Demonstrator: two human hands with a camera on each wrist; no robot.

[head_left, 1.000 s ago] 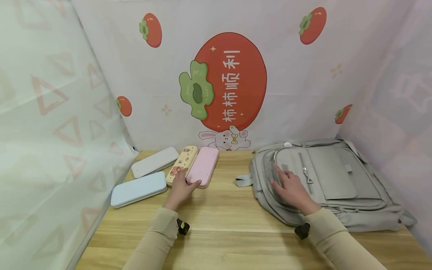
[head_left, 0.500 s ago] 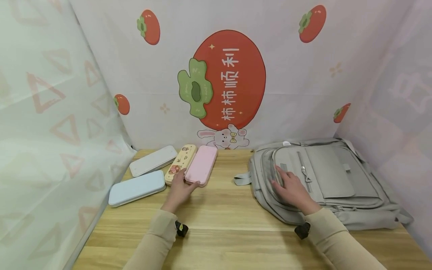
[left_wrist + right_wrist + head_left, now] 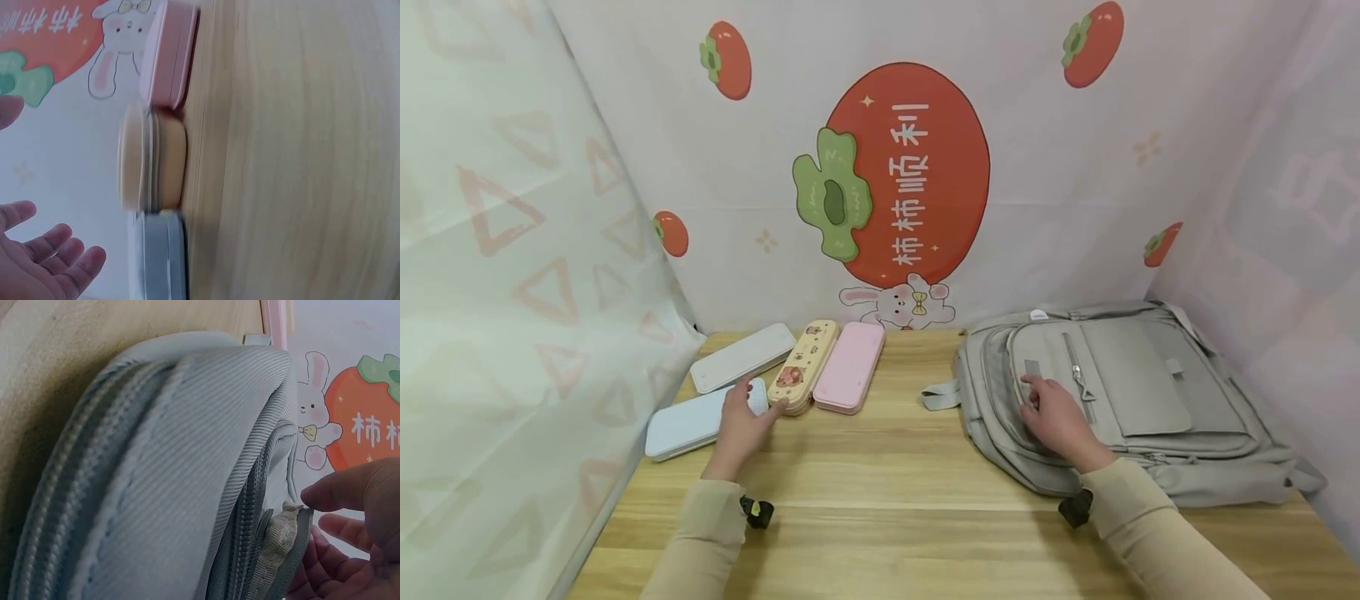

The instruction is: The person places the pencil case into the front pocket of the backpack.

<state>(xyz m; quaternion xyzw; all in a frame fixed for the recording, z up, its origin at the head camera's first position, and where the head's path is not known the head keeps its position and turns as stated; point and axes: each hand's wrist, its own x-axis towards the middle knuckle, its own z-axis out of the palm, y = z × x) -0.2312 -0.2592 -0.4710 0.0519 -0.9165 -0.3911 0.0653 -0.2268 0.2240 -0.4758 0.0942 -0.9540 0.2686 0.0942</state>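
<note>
From the head view, four closed pencil cases lie at the counter's (image 3: 895, 492) back left, their contents hidden; the left hand (image 3: 739, 425) rests with relaxed fingers on the blue case (image 3: 688, 425), thumb beside the yellow case (image 3: 805, 367), while the right hand (image 3: 1060, 417) lies flat on the grey backpack (image 3: 1150, 400). The left wrist view shows spread fingers (image 3: 56, 262) beside the case ends. The right wrist view shows fingers (image 3: 344, 487) loosely open at the backpack's zipper seam (image 3: 250, 544).

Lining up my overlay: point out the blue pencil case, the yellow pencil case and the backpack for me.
blue pencil case (image 3: 688, 425), head view, middle of its lid left of the hand.
yellow pencil case (image 3: 806, 362), head view, centre of its printed lid.
backpack (image 3: 1142, 387), head view, flat front pocket panel.
</note>
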